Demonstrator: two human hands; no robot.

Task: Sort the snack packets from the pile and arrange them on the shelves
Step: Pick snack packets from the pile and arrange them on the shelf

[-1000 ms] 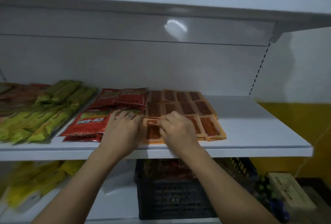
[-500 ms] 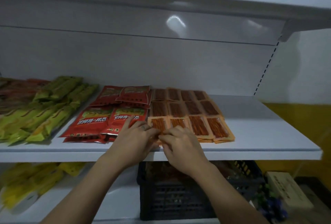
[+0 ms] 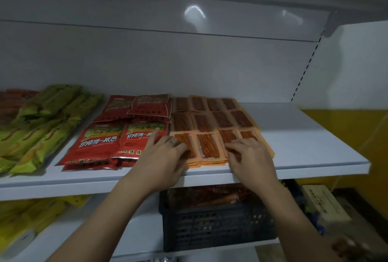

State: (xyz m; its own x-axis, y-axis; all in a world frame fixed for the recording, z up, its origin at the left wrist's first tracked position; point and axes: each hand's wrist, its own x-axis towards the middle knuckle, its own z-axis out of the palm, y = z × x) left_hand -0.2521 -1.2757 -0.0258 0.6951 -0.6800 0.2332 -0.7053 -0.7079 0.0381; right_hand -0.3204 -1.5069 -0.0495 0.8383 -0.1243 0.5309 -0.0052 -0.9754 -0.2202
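- Head view: pressing left hand (image 3: 159, 159) and right hand (image 3: 249, 161), apart, fingers loose, gripping nothing, onto orange packets (image 3: 206, 145) under the fingertips.
- Touching red packets (image 3: 98, 142) beside left hand with forefinger.
- Sitting below both hands: black crate (image 3: 210, 226).

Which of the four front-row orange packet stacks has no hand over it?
The second orange stack from the left, bare between the hands; the left hand overlaps the first, the right hand the other two.

- Left hand (image 3: 161, 157): bare, with a small dark mark (image 3: 171, 142) on the back of one finger, near the knuckle.
- Right hand (image 3: 251, 160): bare.
- Forearms (image 3: 109, 209): both bare up to the picture's bottom edge.
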